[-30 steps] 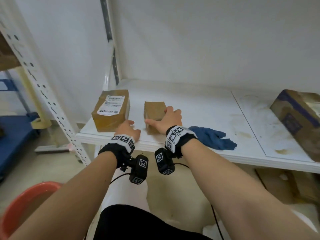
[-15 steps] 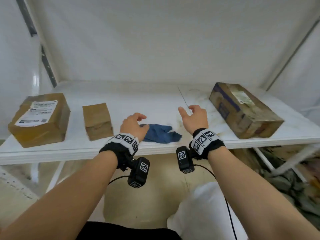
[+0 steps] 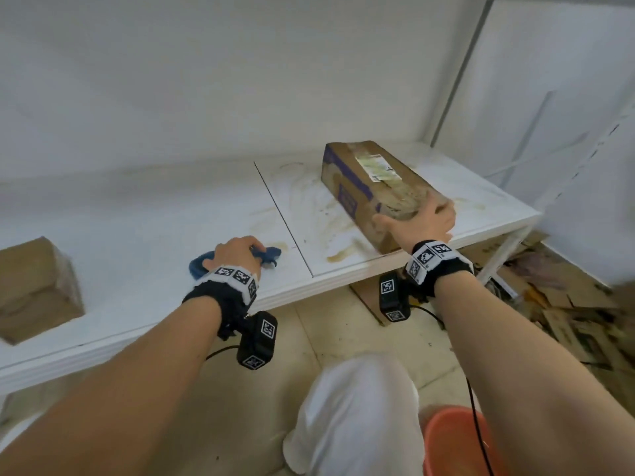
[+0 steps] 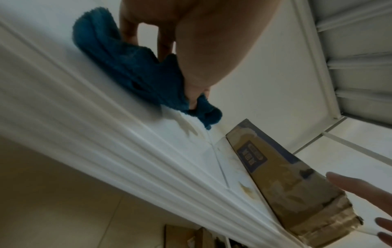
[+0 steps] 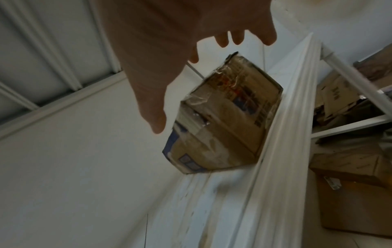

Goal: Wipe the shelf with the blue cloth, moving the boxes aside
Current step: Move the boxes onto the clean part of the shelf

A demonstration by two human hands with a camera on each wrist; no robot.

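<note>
The blue cloth (image 3: 237,261) lies bunched on the white shelf (image 3: 144,235) near its front edge, its long axis running from nine o'clock to three o'clock in the head view, one tail pointing at three o'clock toward a brown stain (image 3: 343,254). The left hand (image 3: 237,252) sits on top of it, palm down, fingers curled and pinching the fabric (the left wrist view shows the thumb pressed into a fold). At two o'clock from the cloth, a long taped box (image 3: 374,187) lies flat on the right panel, its long axis running from eleven o'clock to five o'clock. The right hand (image 3: 424,219) reaches for its near end, fingers spread and straight; whether they touch it cannot be told. A smaller box (image 3: 34,286) sits at nine o'clock.
</note>
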